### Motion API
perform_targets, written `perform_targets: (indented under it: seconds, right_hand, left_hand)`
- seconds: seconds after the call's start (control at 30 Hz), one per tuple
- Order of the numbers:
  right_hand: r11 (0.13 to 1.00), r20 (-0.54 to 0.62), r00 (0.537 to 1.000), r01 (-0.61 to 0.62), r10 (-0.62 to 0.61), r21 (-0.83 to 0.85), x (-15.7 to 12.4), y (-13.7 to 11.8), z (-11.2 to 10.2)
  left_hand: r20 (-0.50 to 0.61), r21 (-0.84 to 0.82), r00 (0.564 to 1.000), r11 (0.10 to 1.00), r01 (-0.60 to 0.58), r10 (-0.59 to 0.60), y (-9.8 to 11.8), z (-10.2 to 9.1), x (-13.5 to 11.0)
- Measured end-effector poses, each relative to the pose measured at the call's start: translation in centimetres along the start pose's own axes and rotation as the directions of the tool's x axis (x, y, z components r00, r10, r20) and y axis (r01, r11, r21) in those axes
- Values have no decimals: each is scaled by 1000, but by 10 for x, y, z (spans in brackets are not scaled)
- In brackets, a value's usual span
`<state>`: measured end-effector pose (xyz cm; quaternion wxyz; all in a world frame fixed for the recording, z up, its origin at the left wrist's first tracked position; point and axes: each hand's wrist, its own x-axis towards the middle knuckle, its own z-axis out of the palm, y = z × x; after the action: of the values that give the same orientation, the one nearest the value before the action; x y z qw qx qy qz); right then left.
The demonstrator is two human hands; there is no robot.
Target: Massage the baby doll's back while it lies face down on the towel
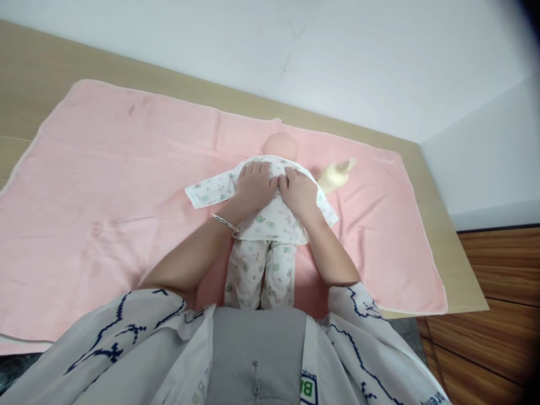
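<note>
A baby doll [280, 147] lies on its back on a pink blanket [105, 185], head away from me. It wears a white printed top [274, 219] and matching trousers [257, 275]. My left hand [254, 187] rests on the doll's chest, fingers together and pressed on the cloth. Touching it, my right hand [297, 191] lies on the chest too, fingers curled onto the fabric near the collar. The doll's bare arm [336, 173] sticks out to the right. One empty sleeve [208, 191] lies spread to the left. A metal bangle [225, 223] circles my left wrist.
The blanket covers a light wooden table [455, 259] set against a white wall [337, 56]. Darker wooden panelling [502, 315] shows at the right. My patterned white shirt and grey top [257, 354] fill the bottom of the view.
</note>
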<state>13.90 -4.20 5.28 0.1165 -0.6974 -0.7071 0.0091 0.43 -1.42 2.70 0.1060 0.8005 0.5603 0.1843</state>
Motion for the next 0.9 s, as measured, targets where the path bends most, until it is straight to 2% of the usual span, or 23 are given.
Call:
perform_targets:
  seconds: [0.27,0.4,0.53,0.67,0.8,0.9]
  right_hand:
    - [993,-90,996,30,-20,111,-6,8,20]
    - [988,-80,996,39,-27,149,-6,10,22]
    - [983,6,998,61,-63,173,-3,15,21]
    - [980,55,995,68,-79,186,0,16,16]
    - [977,53,997,36,-48,208,-7,6,8]
    - [973,29,999,29,-37,230,-20,-7,2]
  left_hand:
    - [-27,-45,1000,999,10,-11,0,1,-2]
    - [-39,-76,999,997,24,-27,-1,2,-3]
    - [-78,-61,997,998,-8,3,4,0,-8]
    - [-42,-50,997,997,-66,64,11,-7,-13]
    - [-52,-130,996,988,-79,72,5,-7,-8]
    - [-39,-149,999,988,-43,38,-4,-3,-1]
